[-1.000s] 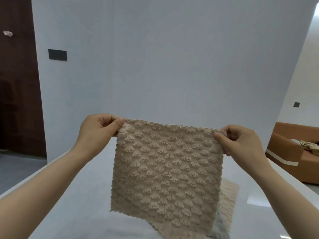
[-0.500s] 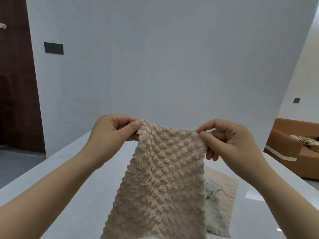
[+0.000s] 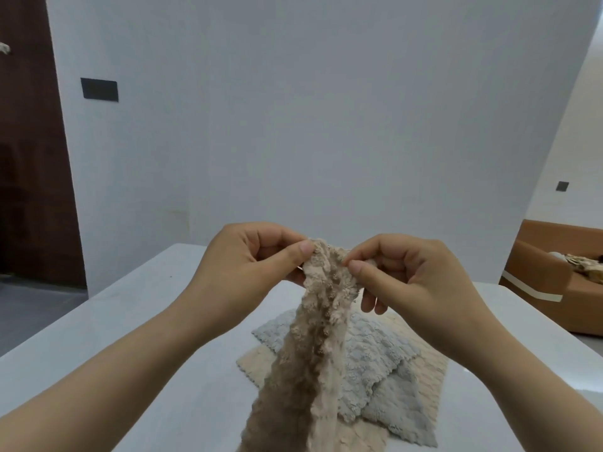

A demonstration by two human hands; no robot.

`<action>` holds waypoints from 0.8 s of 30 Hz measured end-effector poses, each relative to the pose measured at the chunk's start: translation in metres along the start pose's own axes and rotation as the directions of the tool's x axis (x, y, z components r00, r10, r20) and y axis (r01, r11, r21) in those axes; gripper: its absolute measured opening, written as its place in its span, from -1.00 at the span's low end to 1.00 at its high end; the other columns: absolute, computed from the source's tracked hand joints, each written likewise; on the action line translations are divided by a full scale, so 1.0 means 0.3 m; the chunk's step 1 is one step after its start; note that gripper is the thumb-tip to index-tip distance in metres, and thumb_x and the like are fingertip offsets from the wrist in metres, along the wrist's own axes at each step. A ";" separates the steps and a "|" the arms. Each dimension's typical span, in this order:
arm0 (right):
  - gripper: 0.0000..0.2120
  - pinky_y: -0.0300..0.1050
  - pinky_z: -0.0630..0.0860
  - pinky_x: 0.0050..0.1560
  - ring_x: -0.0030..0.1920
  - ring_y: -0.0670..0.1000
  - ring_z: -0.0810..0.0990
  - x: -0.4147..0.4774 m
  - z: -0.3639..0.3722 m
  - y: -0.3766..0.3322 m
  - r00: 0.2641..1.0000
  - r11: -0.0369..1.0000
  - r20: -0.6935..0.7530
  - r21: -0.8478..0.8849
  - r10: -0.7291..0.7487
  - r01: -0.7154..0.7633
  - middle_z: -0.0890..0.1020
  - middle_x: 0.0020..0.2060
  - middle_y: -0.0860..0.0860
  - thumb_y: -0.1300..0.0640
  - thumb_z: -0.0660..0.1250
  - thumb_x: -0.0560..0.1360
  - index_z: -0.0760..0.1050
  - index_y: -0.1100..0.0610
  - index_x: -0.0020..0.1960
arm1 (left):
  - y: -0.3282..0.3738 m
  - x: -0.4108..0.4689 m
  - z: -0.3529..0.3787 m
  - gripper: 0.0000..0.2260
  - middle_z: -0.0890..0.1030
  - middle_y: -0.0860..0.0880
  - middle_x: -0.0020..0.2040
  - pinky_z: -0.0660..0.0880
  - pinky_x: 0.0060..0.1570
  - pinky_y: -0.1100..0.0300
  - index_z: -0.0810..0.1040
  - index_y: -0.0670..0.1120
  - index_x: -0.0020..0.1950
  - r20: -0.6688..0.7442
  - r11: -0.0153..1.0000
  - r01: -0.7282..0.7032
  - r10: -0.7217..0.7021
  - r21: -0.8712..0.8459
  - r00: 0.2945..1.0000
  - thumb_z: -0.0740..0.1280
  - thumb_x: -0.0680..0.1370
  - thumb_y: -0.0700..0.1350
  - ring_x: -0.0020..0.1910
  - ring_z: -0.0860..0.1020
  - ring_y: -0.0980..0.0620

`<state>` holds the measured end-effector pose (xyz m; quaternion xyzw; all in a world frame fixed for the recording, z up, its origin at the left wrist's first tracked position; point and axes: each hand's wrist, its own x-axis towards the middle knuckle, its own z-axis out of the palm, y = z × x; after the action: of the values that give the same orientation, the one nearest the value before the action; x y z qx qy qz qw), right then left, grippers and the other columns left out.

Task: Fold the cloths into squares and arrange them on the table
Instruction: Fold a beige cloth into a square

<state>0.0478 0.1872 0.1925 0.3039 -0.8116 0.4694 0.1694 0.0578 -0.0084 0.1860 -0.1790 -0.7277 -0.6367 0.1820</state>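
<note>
A beige textured cloth [image 3: 313, 353] hangs in the air above the white table [image 3: 130, 337], bunched into a narrow fold. My left hand [image 3: 248, 259] pinches its top corner from the left. My right hand [image 3: 401, 275] pinches the other top corner, and the two hands almost touch. Under the hanging cloth lie a light grey-blue fluffy cloth [image 3: 381, 363] and a cream cloth [image 3: 427, 380], spread loosely and overlapping on the table. The lower end of the held cloth runs out of the frame's bottom edge.
A pale wall [image 3: 310, 125] stands right behind the table's far edge. An orange-brown sofa [image 3: 554, 282] is at the right with items on it. A dark wooden door [image 3: 29, 158] is at the left.
My hands have come together, bringing the two top corners of the beige cloth close. The cloth went from a flat spread sheet to a narrow hanging fold.
</note>
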 end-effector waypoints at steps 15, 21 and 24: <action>-0.75 -0.22 0.57 -0.24 -0.29 0.04 0.68 -0.013 0.009 0.005 0.991 0.994 0.135 0.113 -0.008 -0.008 0.69 -0.14 0.03 0.40 0.26 0.53 0.57 0.12 0.06 | -0.021 -0.033 -0.005 -0.91 0.71 -0.09 -0.28 0.56 -0.23 0.34 0.69 -0.12 -0.22 0.049 0.977 0.109 -0.102 -0.185 0.994 0.43 0.31 -0.18 -0.32 0.66 0.07; -0.83 -0.23 0.53 -0.34 -0.39 0.04 0.64 -0.004 0.024 0.002 0.996 0.986 0.075 0.164 -0.048 0.035 0.68 -0.29 0.08 0.35 0.27 0.54 0.61 0.17 -0.04 | -0.023 -0.036 -0.006 -0.89 0.71 -0.07 -0.28 0.55 -0.23 0.35 0.69 -0.13 -0.20 0.059 0.976 0.098 -0.088 -0.195 0.994 0.41 0.32 -0.17 -0.32 0.65 0.10; -0.91 -0.23 0.47 -0.43 -0.49 0.01 0.55 0.000 0.033 0.002 0.998 0.989 0.043 0.137 -0.054 0.047 0.63 -0.41 0.04 0.27 0.36 0.49 0.63 0.15 -0.11 | -0.026 -0.035 -0.008 -0.87 0.71 -0.08 -0.25 0.55 -0.21 0.35 0.69 -0.16 -0.14 0.072 0.978 0.100 -0.088 -0.185 0.993 0.39 0.37 -0.18 -0.28 0.66 0.10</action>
<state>0.0475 0.1787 0.1872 0.3460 -0.7736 0.5118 0.1412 0.0632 -0.0120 0.1745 -0.1808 -0.6772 -0.7046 0.1105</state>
